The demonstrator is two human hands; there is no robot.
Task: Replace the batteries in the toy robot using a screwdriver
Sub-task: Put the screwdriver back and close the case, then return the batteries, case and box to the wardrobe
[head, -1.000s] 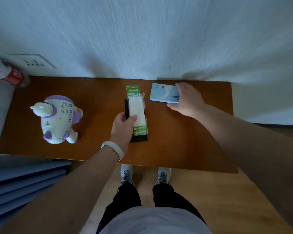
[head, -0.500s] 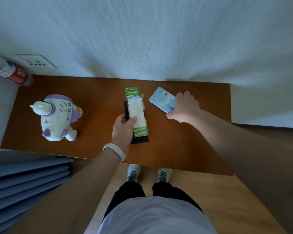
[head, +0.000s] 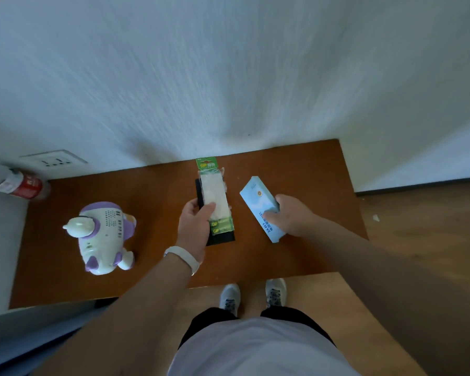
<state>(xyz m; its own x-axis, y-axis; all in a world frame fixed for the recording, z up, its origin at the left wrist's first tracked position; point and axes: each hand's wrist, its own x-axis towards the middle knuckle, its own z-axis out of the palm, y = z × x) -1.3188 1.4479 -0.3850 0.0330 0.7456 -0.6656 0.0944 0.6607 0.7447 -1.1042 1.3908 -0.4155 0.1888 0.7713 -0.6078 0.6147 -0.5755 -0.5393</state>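
Note:
A white and purple toy robot (head: 103, 236) lies on the left of the brown wooden table (head: 152, 191). My left hand (head: 194, 227) grips a green battery blister pack (head: 215, 198) together with a flat black case (head: 220, 237) underneath it, at the table's middle. My right hand (head: 292, 218) holds a light blue box (head: 259, 204), tilted with its far end pointing to the back left, just above the table. No screwdriver is visible on its own.
A red-labelled bottle (head: 19, 184) lies at the table's back left corner below a wall socket (head: 53, 158). A white wall backs the table. My shoes (head: 253, 294) stand on the wooden floor at the table's near edge.
My right hand has taken hold of the light blue box, turned it and drawn it nearer. The left hand keeps its grip on the battery pack and black case.

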